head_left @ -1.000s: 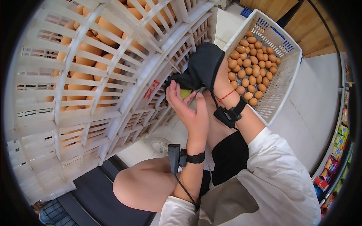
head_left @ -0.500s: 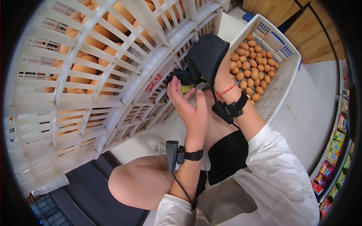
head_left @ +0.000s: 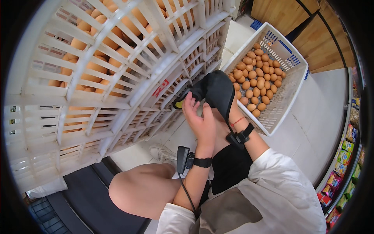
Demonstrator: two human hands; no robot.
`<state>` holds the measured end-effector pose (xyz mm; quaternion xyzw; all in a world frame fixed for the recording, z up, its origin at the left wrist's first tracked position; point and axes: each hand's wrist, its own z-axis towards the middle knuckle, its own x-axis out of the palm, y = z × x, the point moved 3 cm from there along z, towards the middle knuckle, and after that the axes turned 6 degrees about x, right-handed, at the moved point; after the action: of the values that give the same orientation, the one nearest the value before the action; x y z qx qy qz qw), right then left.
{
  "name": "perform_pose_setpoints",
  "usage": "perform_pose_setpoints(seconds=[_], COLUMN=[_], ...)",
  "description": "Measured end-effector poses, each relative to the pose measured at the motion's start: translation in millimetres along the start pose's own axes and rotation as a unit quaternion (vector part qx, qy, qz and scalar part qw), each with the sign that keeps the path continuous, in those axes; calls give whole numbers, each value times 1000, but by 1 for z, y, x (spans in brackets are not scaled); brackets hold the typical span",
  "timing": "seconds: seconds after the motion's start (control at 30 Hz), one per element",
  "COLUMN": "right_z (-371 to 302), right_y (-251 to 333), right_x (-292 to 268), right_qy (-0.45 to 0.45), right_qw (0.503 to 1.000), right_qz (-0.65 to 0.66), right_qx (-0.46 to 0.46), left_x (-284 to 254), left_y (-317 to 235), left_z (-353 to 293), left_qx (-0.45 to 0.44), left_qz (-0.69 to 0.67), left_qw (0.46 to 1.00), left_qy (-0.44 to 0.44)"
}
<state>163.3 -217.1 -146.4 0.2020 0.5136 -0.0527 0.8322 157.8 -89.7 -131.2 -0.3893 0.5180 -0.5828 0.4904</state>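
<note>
Black glove [head_left: 221, 95] on right hand [head_left: 212, 89], beside tall white crate [head_left: 117, 95] of eggs [head_left: 93, 72]; yellow-green patch [head_left: 179, 104] near glove's finger end. Right fingers covered; cannot tell whether clenched. Left hand [head_left: 200, 121] bare, fingers part-open, slightly curled, thumb apart; fingertips at glove, grasp unclear. Left forearm nearly upright from lower edge; right forearm slants up and leftward, wrist bent toward crate.

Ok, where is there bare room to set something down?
Widest: the floor between the small crate and the snack packs. A narrower patch lies between the big crate, the shoe and the left hand. Crowded: between the crates, around the black covering, and among the eggs.
</note>
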Motion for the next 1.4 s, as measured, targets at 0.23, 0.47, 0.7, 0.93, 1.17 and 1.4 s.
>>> perform_pose_setpoints(seconds=[0.23,0.47,0.7,0.93,1.17,1.4], right_z=[-7,-28,-26,-40,-10,1], right_y=[14,9,15,19,13,8], right_x=[-10,39,54,58,59,27], right_qy=[17,-31,-47,-107,-76,-180], right_qw=[992,984,868,830,951,970], right_qz=[121,174,442,519,290,162], right_qx=[11,16,223,176,83,-36], left_x=[-6,-1,-1,-12,-20,-24], left_y=[27,34,34,30,26,24], left_z=[-3,-5,-7,-9,-7,-6], left_qx=[-51,-94,-120,-127,-95,-109], left_qz=[-18,-17,-13,-34,-92,-73], left_qw=[996,992,991,988,983,986], left_qy=[-76,-80,-61,-83,-127,-103])
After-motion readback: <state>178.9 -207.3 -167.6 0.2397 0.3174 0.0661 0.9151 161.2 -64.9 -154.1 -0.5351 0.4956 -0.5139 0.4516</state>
